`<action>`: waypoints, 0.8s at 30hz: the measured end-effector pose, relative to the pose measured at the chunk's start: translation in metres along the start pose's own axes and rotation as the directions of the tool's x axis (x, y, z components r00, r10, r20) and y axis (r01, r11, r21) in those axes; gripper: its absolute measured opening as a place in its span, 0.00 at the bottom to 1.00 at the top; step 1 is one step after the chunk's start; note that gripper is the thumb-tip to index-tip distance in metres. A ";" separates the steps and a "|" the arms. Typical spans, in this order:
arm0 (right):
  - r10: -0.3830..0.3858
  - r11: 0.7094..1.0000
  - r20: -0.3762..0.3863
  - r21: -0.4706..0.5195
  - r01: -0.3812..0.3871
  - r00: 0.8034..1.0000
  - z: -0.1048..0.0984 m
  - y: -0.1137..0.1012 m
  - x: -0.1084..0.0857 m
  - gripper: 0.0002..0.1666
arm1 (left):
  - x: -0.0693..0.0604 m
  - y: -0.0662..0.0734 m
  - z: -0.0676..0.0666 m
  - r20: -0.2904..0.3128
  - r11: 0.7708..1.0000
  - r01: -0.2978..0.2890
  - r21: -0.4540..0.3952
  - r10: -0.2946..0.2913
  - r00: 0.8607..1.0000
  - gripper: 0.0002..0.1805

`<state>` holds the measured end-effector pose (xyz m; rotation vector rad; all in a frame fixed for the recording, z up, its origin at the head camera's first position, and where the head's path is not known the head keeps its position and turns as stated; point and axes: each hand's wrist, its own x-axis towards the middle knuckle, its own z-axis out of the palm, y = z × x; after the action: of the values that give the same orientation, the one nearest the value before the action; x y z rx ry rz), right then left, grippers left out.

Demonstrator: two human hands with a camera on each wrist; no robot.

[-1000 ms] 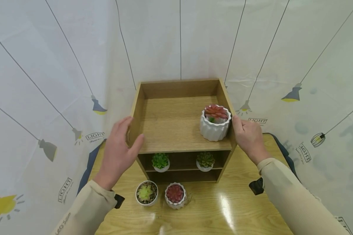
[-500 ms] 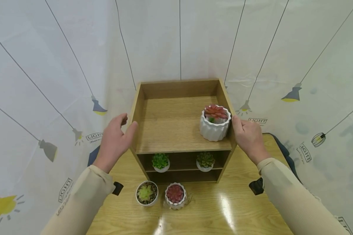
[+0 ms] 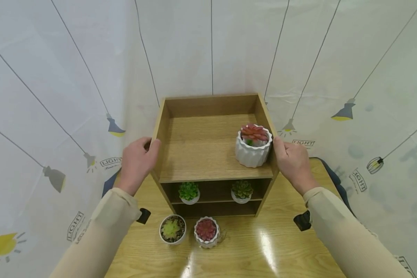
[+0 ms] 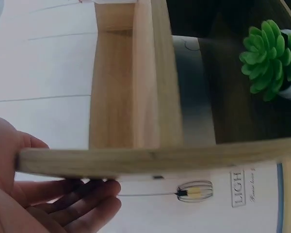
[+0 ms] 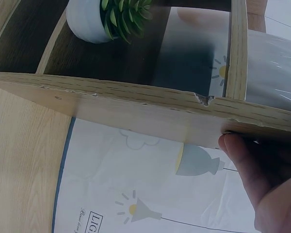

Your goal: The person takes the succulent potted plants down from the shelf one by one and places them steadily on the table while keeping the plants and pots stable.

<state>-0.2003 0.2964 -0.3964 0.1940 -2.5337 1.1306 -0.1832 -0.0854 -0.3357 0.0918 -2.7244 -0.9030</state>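
A small wooden shelf unit [image 3: 208,150] stands between my two hands in the head view. My left hand [image 3: 139,162] grips its left side panel; in the left wrist view, the panel [image 4: 87,162] lies between thumb and fingers. On the right side panel, my right hand [image 3: 293,162] holds on, thumb at the edge and the other fingers mostly hidden. A white ribbed pot with a red succulent [image 3: 253,152] sits on the top board beside the right panel. One level down are a bright green succulent [image 3: 189,192] and a darker green succulent [image 3: 242,190], both in white pots.
On the wooden table [image 3: 243,251], before the shelf, stand a round white pot with a yellow-green succulent [image 3: 172,229] and a ribbed white pot with a dark red succulent [image 3: 206,231]. A pale printed sheet [image 3: 194,46] hangs behind and around the table.
My left hand has drawn back leftward from over the shelf's left panel, then closed its grip on that panel. My right hand, the shelf and the pots keep their places.
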 end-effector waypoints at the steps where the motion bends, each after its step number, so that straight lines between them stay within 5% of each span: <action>1: -0.004 1.000 -0.003 0.000 0.004 1.000 0.000 0.000 0.000 0.38 | 0.000 -0.001 0.001 -0.014 1.000 -0.001 -0.003 0.001 1.000 0.21; 14: -0.012 1.000 -0.002 -0.014 0.012 1.000 -0.002 -0.003 0.001 0.38 | 0.002 -0.006 0.009 -0.107 0.998 -0.063 0.024 0.065 0.992 0.26; 24: 0.020 1.000 0.020 -0.016 -0.020 1.000 -0.001 -0.002 0.000 0.37 | 0.001 -0.008 0.010 -0.090 0.997 -0.081 0.018 0.083 0.992 0.28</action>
<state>-0.1993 0.2961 -0.3947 0.1772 -2.5673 1.1212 -0.1870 -0.0859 -0.3480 0.0230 -2.6302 -0.8356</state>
